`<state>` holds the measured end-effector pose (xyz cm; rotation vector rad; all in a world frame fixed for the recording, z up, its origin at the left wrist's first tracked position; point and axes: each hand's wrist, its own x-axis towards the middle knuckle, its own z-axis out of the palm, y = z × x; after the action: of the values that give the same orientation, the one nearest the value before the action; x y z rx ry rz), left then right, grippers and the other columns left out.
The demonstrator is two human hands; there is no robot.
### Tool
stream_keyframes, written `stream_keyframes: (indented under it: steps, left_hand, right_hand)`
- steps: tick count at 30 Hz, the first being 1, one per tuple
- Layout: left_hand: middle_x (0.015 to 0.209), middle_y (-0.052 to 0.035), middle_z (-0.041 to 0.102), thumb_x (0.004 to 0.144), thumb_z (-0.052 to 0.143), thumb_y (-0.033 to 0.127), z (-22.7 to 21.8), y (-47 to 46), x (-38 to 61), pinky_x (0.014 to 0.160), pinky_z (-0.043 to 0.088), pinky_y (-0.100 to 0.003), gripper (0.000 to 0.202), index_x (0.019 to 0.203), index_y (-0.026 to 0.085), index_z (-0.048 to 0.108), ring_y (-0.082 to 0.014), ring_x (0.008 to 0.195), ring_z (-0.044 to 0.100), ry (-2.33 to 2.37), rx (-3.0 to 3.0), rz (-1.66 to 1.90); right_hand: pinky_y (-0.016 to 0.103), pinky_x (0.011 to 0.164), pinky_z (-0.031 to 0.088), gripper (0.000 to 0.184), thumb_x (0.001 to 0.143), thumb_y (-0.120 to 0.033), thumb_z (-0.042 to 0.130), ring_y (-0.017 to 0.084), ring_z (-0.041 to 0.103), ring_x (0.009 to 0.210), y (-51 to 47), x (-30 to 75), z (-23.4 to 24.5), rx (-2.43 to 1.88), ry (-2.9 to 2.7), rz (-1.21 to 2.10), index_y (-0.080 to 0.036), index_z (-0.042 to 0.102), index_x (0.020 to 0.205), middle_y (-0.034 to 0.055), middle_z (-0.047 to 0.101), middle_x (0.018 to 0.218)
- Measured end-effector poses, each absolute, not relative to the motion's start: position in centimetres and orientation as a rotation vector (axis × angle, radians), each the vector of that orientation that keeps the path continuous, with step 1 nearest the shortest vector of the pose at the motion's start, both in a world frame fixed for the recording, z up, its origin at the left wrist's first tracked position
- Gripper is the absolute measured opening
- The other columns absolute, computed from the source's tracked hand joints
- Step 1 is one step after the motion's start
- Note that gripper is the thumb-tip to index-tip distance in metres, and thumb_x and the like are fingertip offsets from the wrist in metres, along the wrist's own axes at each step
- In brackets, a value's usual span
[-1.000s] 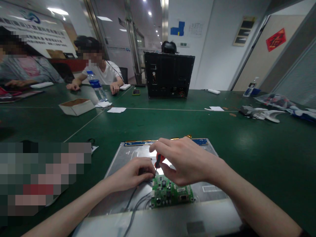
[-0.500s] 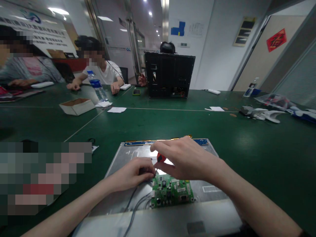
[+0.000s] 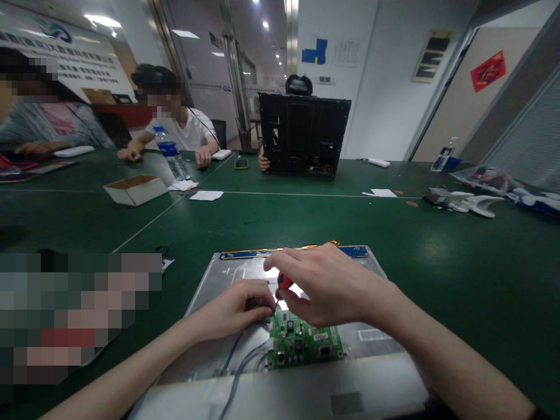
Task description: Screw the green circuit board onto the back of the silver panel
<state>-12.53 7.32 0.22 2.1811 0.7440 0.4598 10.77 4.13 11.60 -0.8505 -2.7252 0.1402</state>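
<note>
A green circuit board [image 3: 301,345] lies on the metal back of a display panel [image 3: 350,373] in front of me. My right hand [image 3: 321,280] grips the red and black handle of a screwdriver [image 3: 284,281], index finger curved above it. The screwdriver's thin shaft points down at the board's upper left corner. There my left hand [image 3: 250,303] is closed, thumb and finger pinched beside the tip; what they hold is hidden. Grey cables [image 3: 238,373] run from the board's left edge towards me. Along the panel's far edge sits a narrow blue circuit strip [image 3: 245,254].
Across the green table [image 3: 271,219], a person holds up a black panel [image 3: 304,134]. An open box [image 3: 136,190] and a water bottle [image 3: 172,153] stand at left. Two people sit behind them. White gloves [image 3: 464,203] lie at right.
My right fingers have shifted slightly on the screwdriver handle; my left hand stays put. Across the table, the black panel has moved a little right, and a person's hand now grips its edge.
</note>
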Motion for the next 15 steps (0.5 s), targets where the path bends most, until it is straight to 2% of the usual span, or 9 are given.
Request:
stream_keyframes:
  steps: [8, 11, 15]
  left_hand:
    - [0.085, -0.0038, 0.071, 0.09, 0.058, 0.021, -0.07, 7.33, -12.66, 0.069, 0.048, -0.028, 0.012, 0.087, 0.016, 0.068, -0.0177, 0.076, 0.063, 0.729, 2.174, 0.495]
    - [0.085, -0.0038, 0.071, 0.091, 0.058, 0.022, -0.08, 7.34, -12.68, 0.069, 0.047, -0.027, 0.012, 0.088, 0.016, 0.068, -0.0181, 0.076, 0.063, 0.733, 2.196, 0.489]
    - [0.081, -0.0023, 0.07, 0.091, 0.058, 0.02, 0.02, 7.31, -12.6, 0.068, 0.047, -0.026, 0.011, 0.088, 0.017, 0.068, -0.0172, 0.074, 0.063, 0.72, 2.199, 0.491]
  right_hand:
    - [0.028, 0.053, 0.024, 0.013, 0.097, -0.026, 0.047, 0.015, 0.062, 0.074, 4.22, 10.61, 11.49, -0.888, -2.71, 0.14, -0.017, 0.052, 0.105, 0.0039, 0.071, 0.1]
    - [0.028, 0.053, 0.024, 0.012, 0.096, -0.024, 0.048, 0.015, 0.062, 0.075, 4.18, 10.67, 11.66, -0.89, -2.72, 0.152, -0.018, 0.052, 0.105, 0.0046, 0.071, 0.102]
    - [0.028, 0.052, 0.025, 0.021, 0.088, -0.021, 0.052, 0.016, 0.061, 0.076, 4.0, 10.84, 11.99, -0.835, -2.759, 0.177, -0.016, 0.052, 0.109, 0.0068, 0.069, 0.104]
